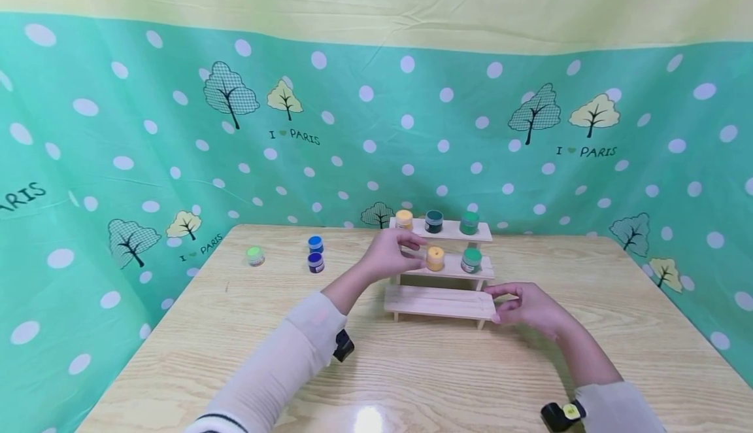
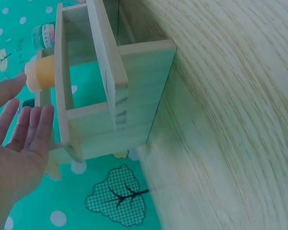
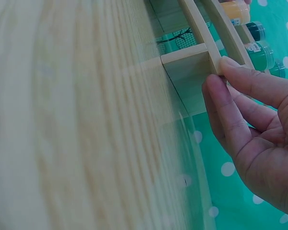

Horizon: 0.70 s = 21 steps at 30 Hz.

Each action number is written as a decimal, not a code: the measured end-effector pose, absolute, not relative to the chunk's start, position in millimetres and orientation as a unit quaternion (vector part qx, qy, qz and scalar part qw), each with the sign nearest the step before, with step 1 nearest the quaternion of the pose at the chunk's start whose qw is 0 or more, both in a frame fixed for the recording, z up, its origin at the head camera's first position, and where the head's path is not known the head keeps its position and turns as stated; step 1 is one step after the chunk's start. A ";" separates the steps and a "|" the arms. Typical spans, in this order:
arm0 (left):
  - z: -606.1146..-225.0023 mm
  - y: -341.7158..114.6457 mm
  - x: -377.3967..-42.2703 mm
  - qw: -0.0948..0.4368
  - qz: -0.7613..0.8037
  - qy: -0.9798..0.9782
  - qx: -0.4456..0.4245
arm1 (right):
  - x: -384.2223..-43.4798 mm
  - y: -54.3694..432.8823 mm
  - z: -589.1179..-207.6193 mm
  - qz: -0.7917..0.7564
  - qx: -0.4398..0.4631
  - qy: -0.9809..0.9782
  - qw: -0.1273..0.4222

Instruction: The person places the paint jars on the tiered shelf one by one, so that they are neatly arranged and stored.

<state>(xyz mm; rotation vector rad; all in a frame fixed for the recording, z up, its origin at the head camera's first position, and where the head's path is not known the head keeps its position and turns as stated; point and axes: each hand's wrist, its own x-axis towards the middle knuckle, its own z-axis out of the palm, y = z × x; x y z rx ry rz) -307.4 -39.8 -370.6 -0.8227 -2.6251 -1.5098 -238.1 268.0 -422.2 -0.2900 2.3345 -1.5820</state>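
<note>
A three-tier wooden display stand (image 1: 440,302) stands on the table. On its middle tier are an orange paint jar (image 1: 435,259) and a green paint jar (image 1: 471,260). My left hand (image 1: 391,254) is just left of the orange jar, its fingers extended and spread; in the left wrist view the thumb tip (image 2: 20,81) meets or nearly meets the jar's edge. My right hand (image 1: 527,309) pinches the right end of the bottom tier between thumb and fingers, seen closely in the right wrist view (image 3: 259,115).
The top tier holds a light-orange jar (image 1: 404,219), a dark teal jar (image 1: 433,222) and a green jar (image 1: 469,223). To the left on the table (image 1: 282,328) are a light green jar (image 1: 255,256), a blue jar (image 1: 315,244) and a dark blue jar (image 1: 316,263). A dotted curtain (image 1: 329,125) hangs behind.
</note>
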 end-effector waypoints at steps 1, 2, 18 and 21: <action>-370.6 -41.7 -306.9 0.001 -0.486 -0.834 -0.261 | -238.4 268.2 -422.5 -0.550 -0.102 0.815 0.153; -370.4 -43.6 -306.1 0.000 -0.491 -0.831 -0.260 | -238.6 268.4 -422.7 -0.549 -0.101 0.815 0.152; -369.6 -76.2 -294.8 0.005 -0.525 -0.811 -0.258 | -238.2 268.7 -423.5 -0.563 -0.112 0.804 0.154; -368.8 -83.3 -292.4 0.008 -0.525 -0.813 -0.252 | -236.4 266.8 -422.4 -0.557 -0.110 0.810 0.146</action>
